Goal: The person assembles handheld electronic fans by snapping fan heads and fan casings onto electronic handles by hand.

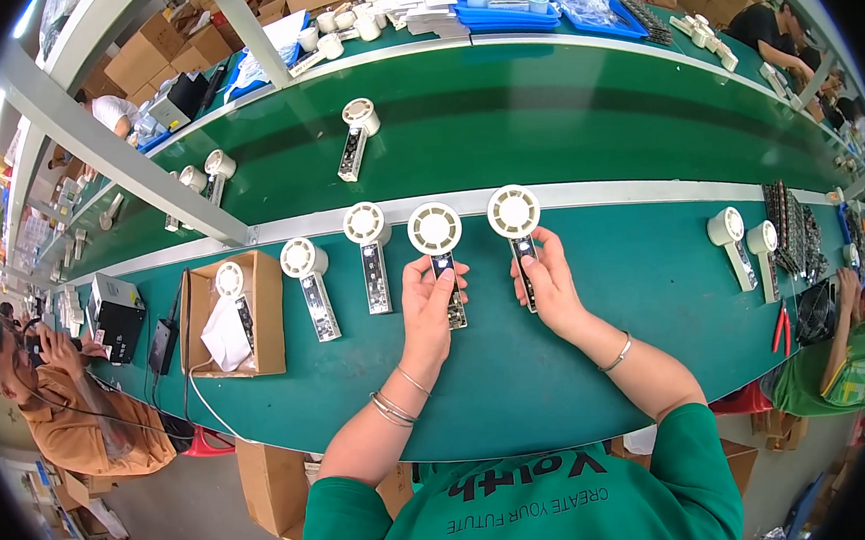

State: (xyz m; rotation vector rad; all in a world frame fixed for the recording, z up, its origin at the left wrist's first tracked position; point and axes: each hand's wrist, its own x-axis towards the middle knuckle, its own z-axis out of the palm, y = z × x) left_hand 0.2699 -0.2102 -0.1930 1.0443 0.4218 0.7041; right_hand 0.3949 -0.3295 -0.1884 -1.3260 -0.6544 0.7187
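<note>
My left hand [423,309] is closed round the handle of a white handheld fan [435,230]. Its round slotted head points up, and a dark circuit board lies exposed along the handle. A second fan [514,211] of the same kind is gripped in my right hand [556,289], thumb on its board. Both are held upright, side by side and apart, over the green table [581,390]. Left of my hands lie two more such fans, one nearer [364,225] and one farther left [303,259], their boards also bare.
An open cardboard box [268,327] at the left holds another fan and white wrapping. Two fans [725,227] lie at the right, near red-handled pliers [780,328] and stacked dark boards [795,225]. More fans ride a green conveyor belt [542,112] beyond the table. Co-workers sit on both sides.
</note>
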